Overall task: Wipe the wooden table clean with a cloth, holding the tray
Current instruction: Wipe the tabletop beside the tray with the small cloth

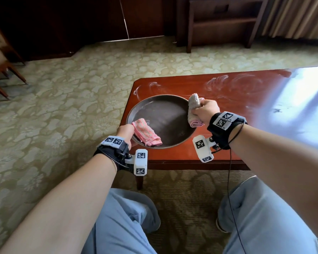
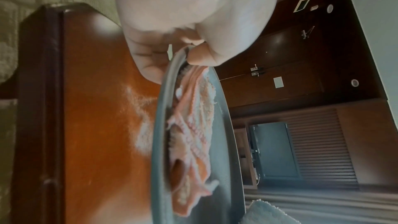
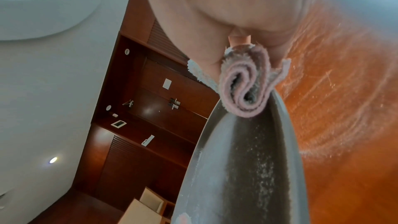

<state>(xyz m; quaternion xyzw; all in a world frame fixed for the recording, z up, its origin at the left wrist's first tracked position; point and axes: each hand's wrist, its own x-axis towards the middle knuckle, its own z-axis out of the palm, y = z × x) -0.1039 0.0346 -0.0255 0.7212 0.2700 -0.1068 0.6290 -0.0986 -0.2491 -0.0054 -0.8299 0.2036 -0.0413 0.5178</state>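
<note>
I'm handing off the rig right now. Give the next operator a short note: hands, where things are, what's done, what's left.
Left hand: grips the near-left rim of the round dark tray, thumb on the pink striped cloth lying inside it.
Right hand: holds a rolled pale pink cloth at the tray's right rim.
The tray sits at the left end of the glossy red-brown wooden table.
Done: nothing clearly finished.
Left: white swirled smears beyond the tray need wiping.
</note>
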